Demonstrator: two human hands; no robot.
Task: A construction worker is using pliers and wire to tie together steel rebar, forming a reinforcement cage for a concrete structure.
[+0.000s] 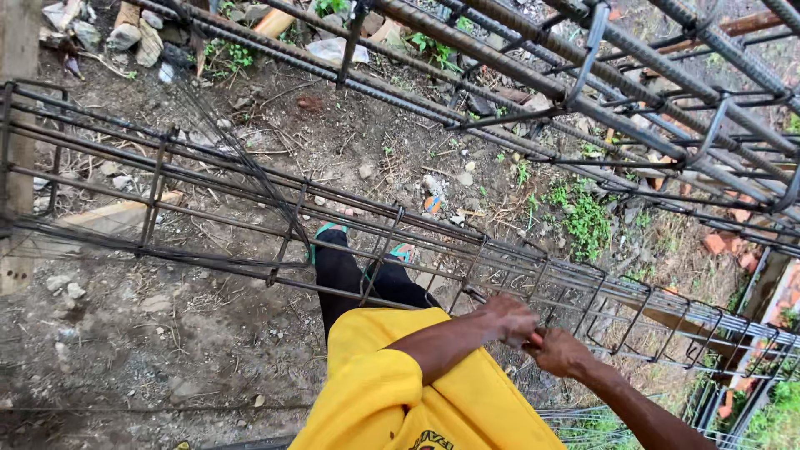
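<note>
A long rebar cage (250, 208) of dark steel bars and square stirrups lies across the view at waist height. My left hand (510, 317) is closed on the near lower bar of the cage. My right hand (560, 351) is closed just beside it, gripping a small tool with an orange-red handle (537, 337) against the same bar. What the tool's tip does is hidden between the hands. I wear a yellow shirt, dark trousers and teal sandals (400, 252), seen through the cage.
A second, heavier rebar cage (583, 83) runs overhead at the upper right. Bare earth with stones, rubble and weeds (583, 221) lies below. A wooden post (17, 167) stands at the left. Red bricks (717, 243) and planks lie at the right.
</note>
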